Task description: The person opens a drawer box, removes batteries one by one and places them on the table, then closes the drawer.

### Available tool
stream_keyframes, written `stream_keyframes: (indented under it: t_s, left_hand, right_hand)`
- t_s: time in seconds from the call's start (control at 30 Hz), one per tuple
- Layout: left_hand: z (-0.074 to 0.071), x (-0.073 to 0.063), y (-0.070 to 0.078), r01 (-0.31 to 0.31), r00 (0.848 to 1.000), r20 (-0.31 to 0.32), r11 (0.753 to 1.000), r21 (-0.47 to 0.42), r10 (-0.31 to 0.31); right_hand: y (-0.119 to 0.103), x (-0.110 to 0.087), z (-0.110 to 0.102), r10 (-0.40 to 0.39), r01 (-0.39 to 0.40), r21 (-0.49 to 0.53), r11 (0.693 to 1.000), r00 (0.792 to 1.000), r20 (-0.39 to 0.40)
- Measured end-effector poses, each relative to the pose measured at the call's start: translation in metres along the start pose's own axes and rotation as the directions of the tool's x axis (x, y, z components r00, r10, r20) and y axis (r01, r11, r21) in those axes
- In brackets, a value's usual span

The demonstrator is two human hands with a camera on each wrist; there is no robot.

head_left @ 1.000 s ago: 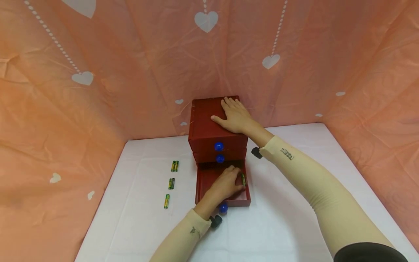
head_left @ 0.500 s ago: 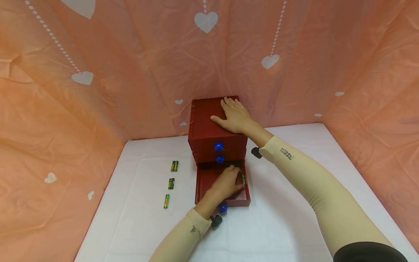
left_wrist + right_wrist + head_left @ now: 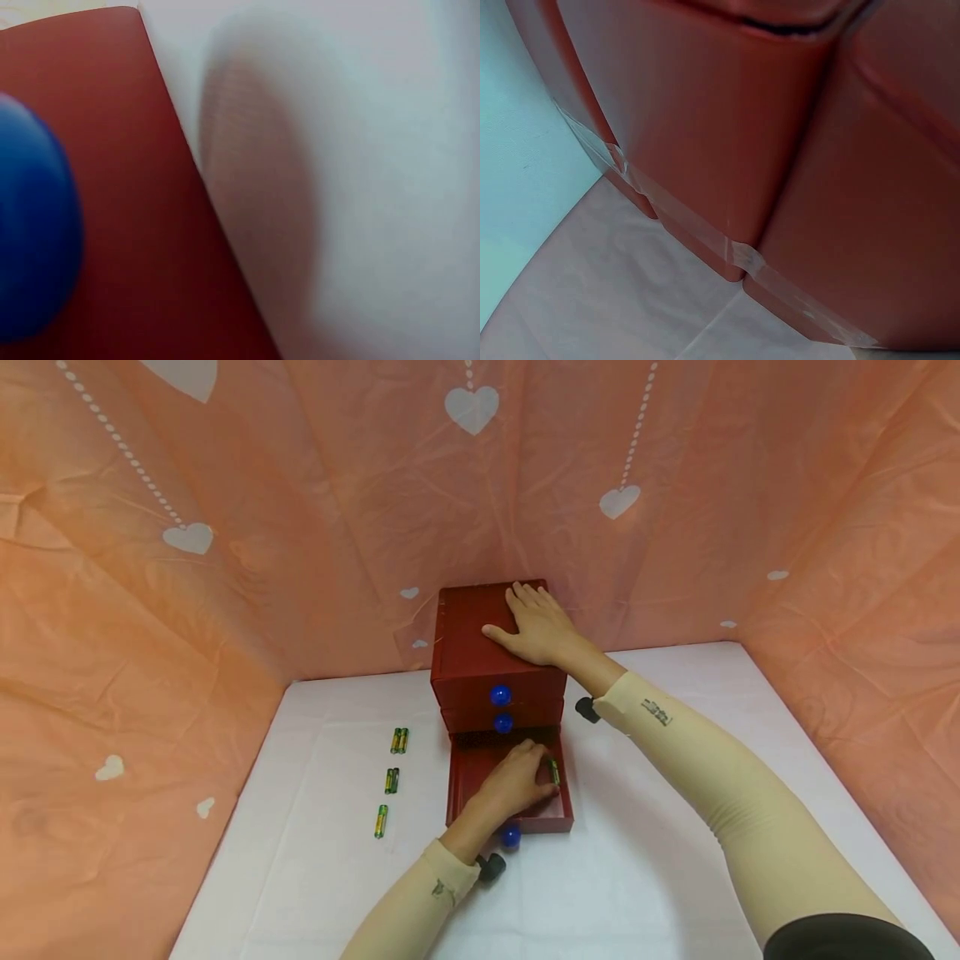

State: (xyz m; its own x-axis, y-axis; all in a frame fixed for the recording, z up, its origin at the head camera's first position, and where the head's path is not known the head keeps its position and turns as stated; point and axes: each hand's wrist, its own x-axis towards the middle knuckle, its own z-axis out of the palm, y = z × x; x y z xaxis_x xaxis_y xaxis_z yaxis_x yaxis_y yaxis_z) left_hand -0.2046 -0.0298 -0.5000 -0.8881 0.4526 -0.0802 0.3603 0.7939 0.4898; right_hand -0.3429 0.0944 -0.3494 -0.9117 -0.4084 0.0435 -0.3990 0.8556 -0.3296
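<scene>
In the head view my left hand (image 3: 513,781) reaches into the pulled-out bottom drawer (image 3: 463,777) of a red drawer cabinet (image 3: 471,635). Its thumb and forefinger pinch a green battery (image 3: 554,771) near the drawer's right wall; the other fingers are partly hidden. On the cabinet's top my right hand (image 3: 542,628) rests flat with fingers spread. The left wrist view has a blue knob (image 3: 34,225) close up against the red drawer front (image 3: 142,187). The right wrist view is filled by the cabinet's taped side (image 3: 697,135); neither wrist view shows the fingers.
Left of the drawer, batteries lie on the white table (image 3: 315,877): one pair (image 3: 400,741), another pair (image 3: 392,781) and a single battery (image 3: 381,821). Two upper drawers with blue knobs (image 3: 501,695) are closed. A pink cloth (image 3: 337,527) with hearts surrounds the back and sides.
My left hand and the battery have shifted very slightly left inside the drawer. The right hand stays on the cabinet top.
</scene>
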Motion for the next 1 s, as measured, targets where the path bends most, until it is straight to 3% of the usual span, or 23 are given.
stream_keyframes:
  t_s: [0.4, 0.7, 1.0]
  left_hand:
    - [-0.005, -0.013, -0.005, 0.008, 1.000, -0.019, 0.999, -0.045, -0.008]
    - [-0.019, -0.030, -0.011, 0.026, 0.999, -0.030, 0.995, -0.094, -0.029]
    - [-0.031, -0.045, -0.019, -0.007, 0.997, -0.072, 0.995, -0.095, 0.000]
  right_hand:
    - [-0.002, -0.002, 0.000, -0.001, 0.001, -0.007, 1.000, 1.000, -0.006]
    - [0.000, -0.001, 0.001, -0.001, 0.001, -0.009, 1.000, 1.000, -0.011]
    - [0.000, -0.001, 0.001, 0.000, 0.000, -0.005, 1.000, 1.000, -0.003]
